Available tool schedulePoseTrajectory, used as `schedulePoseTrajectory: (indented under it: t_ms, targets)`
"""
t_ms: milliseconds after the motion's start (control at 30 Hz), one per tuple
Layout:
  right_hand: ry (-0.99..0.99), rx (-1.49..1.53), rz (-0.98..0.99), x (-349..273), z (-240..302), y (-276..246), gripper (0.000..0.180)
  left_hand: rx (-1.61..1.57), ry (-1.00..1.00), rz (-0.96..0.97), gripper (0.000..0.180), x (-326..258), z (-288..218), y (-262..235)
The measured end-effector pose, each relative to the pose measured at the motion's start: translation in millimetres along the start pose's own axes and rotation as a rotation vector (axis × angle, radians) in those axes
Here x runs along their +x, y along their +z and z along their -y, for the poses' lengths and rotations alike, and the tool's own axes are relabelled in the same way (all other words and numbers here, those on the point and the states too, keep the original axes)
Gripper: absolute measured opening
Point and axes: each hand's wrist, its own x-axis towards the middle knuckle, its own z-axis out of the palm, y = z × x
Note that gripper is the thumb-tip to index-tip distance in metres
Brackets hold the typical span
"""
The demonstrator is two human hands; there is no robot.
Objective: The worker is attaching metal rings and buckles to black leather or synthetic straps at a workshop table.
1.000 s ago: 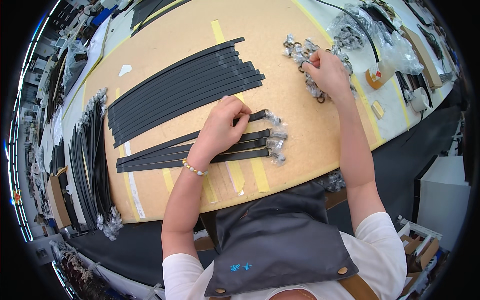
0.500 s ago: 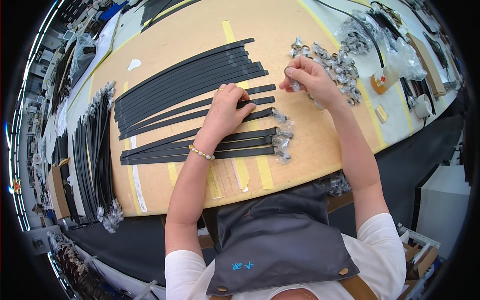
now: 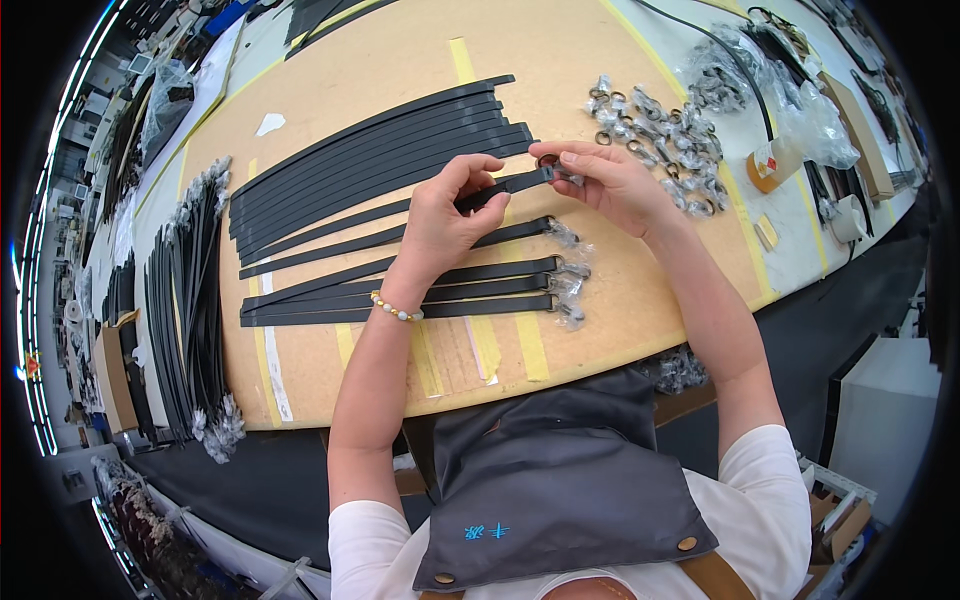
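Note:
My left hand (image 3: 445, 215) is closed around a black strap (image 3: 528, 181), lifting its right end off the board. A dark metal ring (image 3: 546, 161) with clear plastic wrap is pinched in my right hand (image 3: 620, 192), right at that strap end. Whether the strap passes through the ring is hard to see. Beyond my hands lies a row of flat black straps (image 3: 370, 155). Nearer me, several straps (image 3: 490, 285) carry wrapped metal fittings (image 3: 568, 285) on their right ends.
A heap of plastic-wrapped metal rings (image 3: 660, 140) lies on the board (image 3: 620, 320) to the right. Past it stand a bottle of amber liquid (image 3: 768, 168) and a roll of tape (image 3: 846, 220). A bundle of finished-looking straps (image 3: 185, 310) hangs over the left edge.
My right hand has moved left with the ring, to the strap end. My left hand has taken up a strap and raised its end.

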Motion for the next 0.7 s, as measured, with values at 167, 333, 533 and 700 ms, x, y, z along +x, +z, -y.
schedulePoseTrajectory:
  t_ms: [167,333,533,700]
  targets:
    - [-0.105,0.174,0.089,-2,-4,7,0.034,-0.055,0.110,-0.028,0.020,0,0,-1]
    - [-0.207,0.226,0.129,-2,-12,10,0.034,-0.067,0.054,-0.047,0.019,-2,-5,-4]
    - [-0.235,0.217,0.141,-3,-12,17,0.044,-0.079,0.011,-0.036,0.018,-5,-5,-2]
    - [-0.129,0.178,0.179,-4,-14,23,0.049,-0.148,0.043,-0.039,0.017,-8,-8,6]
